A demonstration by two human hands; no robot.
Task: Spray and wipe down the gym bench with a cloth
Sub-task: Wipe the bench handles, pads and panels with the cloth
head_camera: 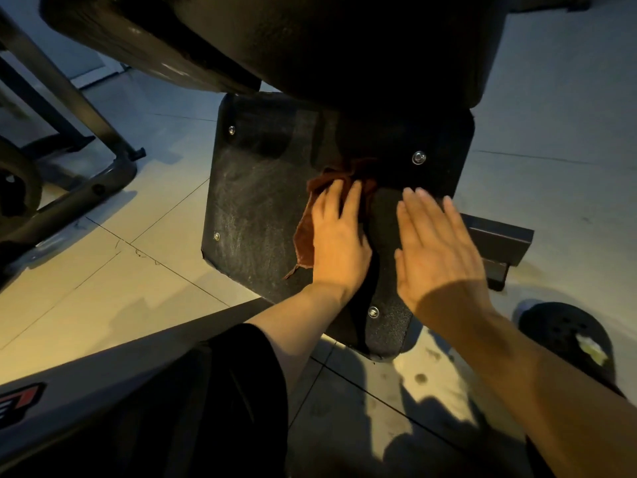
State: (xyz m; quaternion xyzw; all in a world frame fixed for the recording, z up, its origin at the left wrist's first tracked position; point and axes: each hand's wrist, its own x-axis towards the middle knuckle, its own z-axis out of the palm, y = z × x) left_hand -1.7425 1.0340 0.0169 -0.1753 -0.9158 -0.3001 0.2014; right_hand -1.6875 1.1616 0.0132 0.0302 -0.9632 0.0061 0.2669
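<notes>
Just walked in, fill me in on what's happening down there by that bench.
A person is crouched low, wiping the black footplate at the base of the gym bench. The left hand presses a brown cloth flat against the plate, fingers straight. The right hand is open, palm down, beside it over the plate; whether it touches is unclear. No spray bottle is in view. The plate's left part looks streaky.

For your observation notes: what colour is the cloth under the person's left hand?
Reddish brown cloth, seen in the head view.
</notes>
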